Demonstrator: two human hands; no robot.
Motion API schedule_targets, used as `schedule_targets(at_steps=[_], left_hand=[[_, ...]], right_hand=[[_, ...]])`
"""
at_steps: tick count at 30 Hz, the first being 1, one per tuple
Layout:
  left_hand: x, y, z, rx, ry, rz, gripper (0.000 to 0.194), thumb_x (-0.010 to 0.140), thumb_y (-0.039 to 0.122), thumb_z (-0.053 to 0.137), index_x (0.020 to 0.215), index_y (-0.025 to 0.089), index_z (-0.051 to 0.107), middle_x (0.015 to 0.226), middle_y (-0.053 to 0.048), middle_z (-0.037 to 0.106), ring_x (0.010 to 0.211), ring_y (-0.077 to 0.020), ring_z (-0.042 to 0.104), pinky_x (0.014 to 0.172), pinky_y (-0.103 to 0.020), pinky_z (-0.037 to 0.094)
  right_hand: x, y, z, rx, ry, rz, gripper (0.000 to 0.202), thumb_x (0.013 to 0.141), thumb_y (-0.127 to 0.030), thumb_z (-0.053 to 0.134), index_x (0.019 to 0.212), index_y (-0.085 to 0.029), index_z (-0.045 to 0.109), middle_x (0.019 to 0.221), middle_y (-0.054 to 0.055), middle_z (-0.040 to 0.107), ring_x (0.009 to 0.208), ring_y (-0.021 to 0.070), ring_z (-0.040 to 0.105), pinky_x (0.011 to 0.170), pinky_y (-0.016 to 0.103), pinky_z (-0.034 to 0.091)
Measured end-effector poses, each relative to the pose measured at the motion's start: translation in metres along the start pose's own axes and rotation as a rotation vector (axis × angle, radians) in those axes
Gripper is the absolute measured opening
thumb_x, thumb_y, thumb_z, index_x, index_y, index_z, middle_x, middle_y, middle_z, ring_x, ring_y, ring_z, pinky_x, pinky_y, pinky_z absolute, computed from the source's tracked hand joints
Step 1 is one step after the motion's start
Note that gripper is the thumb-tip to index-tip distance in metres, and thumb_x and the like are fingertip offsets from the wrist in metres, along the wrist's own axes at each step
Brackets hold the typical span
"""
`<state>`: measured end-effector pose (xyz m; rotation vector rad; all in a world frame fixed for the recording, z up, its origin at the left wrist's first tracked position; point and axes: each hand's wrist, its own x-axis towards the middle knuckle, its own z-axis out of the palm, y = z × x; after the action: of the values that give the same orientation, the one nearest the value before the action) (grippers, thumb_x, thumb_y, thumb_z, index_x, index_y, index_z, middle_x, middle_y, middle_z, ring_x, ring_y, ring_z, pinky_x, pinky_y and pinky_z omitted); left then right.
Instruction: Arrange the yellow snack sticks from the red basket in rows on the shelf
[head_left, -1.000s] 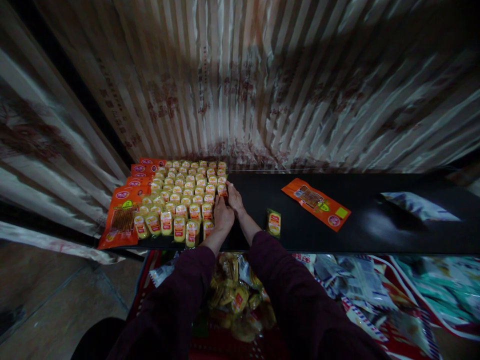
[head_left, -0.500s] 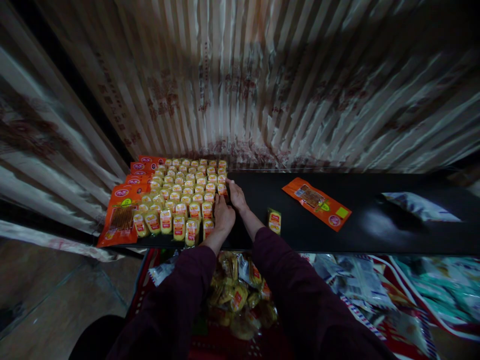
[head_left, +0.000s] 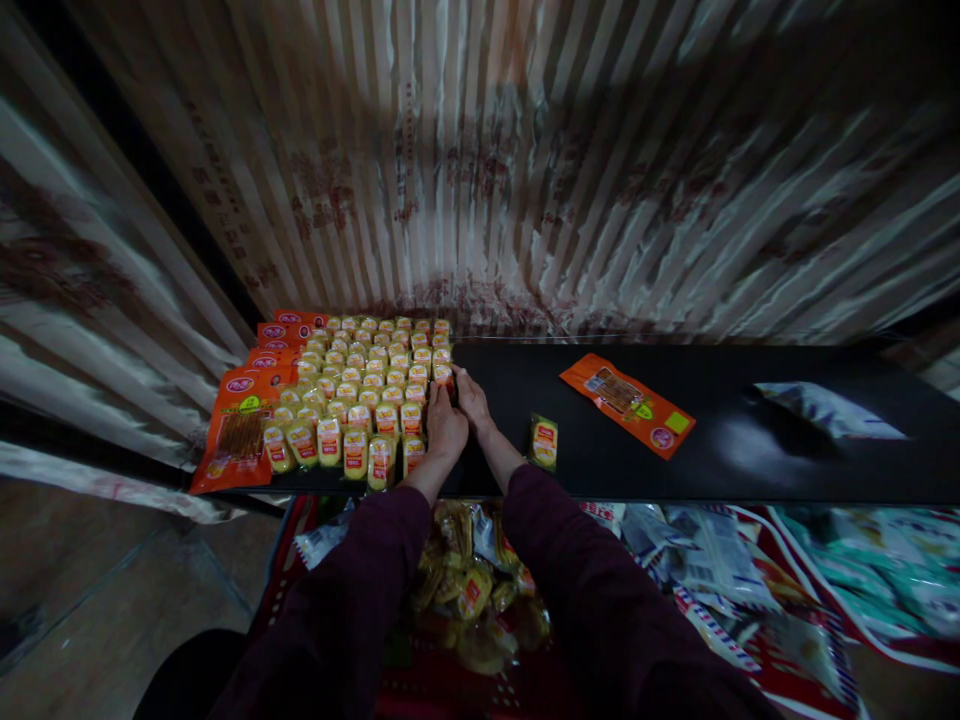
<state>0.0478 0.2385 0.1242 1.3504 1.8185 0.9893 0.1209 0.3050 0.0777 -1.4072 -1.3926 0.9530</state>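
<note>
Small clear-wrapped yellow snack cakes with red and yellow labels stand in close rows (head_left: 358, 395) on the left of the black shelf (head_left: 487, 480). At the right edge of the rows, my left hand (head_left: 448, 428) and my right hand (head_left: 474, 402) come together. Their fingertips grip one snack cake (head_left: 443, 377) between them, my left at its front and my right along its right side. Part of that cake is hidden by the fingers. A single wrapped snack cake (head_left: 544, 442) sits apart, right of my hands.
Orange snack pouches (head_left: 244, 425) line the shelf's left end. Another orange pouch (head_left: 628, 405) and a white-blue bag (head_left: 829, 410) lie to the right. Below the shelf, a red basket (head_left: 281, 560) holds loose cakes, beside more bagged snacks (head_left: 712, 560). Striped curtain (head_left: 480, 200) hangs behind.
The view has shifted slightly. My hands stay at the right edge of the rows, with the fingers moved only a little around the cake there.
</note>
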Motion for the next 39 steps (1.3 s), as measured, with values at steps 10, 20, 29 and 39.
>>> schedule_targets(at_steps=[10,20,29,39], left_hand=[[-0.004,-0.006,0.001,0.048,-0.001,0.075,0.06,0.077,0.003,0.041,0.137,0.007,0.045,0.15,-0.014,0.035,0.141,-0.0208,0.028,0.117,-0.031,0.022],[-0.001,-0.006,-0.002,0.017,0.022,0.079,0.06,0.075,0.002,0.041,0.135,0.009,0.048,0.147,-0.013,0.041,0.139,-0.0197,0.032,0.117,-0.031,0.024],[-0.01,-0.004,-0.004,0.005,0.01,0.098,0.056,0.079,0.005,0.041,0.134,0.004,0.048,0.145,-0.016,0.042,0.137,-0.0211,0.035,0.116,-0.031,0.025],[-0.011,-0.01,-0.001,0.008,0.024,0.091,0.059,0.075,0.003,0.041,0.133,0.011,0.05,0.143,-0.01,0.047,0.137,-0.0184,0.036,0.116,-0.031,0.026]], right_hand=[[-0.012,0.003,0.003,-0.004,0.098,0.07,0.058,0.092,-0.053,0.03,0.124,-0.015,0.059,0.135,0.01,0.056,0.13,0.0201,0.046,0.114,0.036,0.03],[-0.024,-0.001,0.007,0.016,0.099,0.029,0.054,0.092,-0.051,0.025,0.114,-0.023,0.066,0.122,0.003,0.065,0.118,0.0191,0.057,0.106,0.036,0.04],[-0.025,0.003,0.006,0.013,0.113,0.057,0.054,0.092,-0.051,0.028,0.114,-0.021,0.066,0.123,0.004,0.065,0.12,0.0192,0.056,0.108,0.036,0.038],[-0.027,0.004,0.005,0.002,0.13,0.061,0.057,0.09,-0.057,0.029,0.111,-0.02,0.066,0.123,0.007,0.065,0.119,0.0209,0.056,0.106,0.037,0.04]])
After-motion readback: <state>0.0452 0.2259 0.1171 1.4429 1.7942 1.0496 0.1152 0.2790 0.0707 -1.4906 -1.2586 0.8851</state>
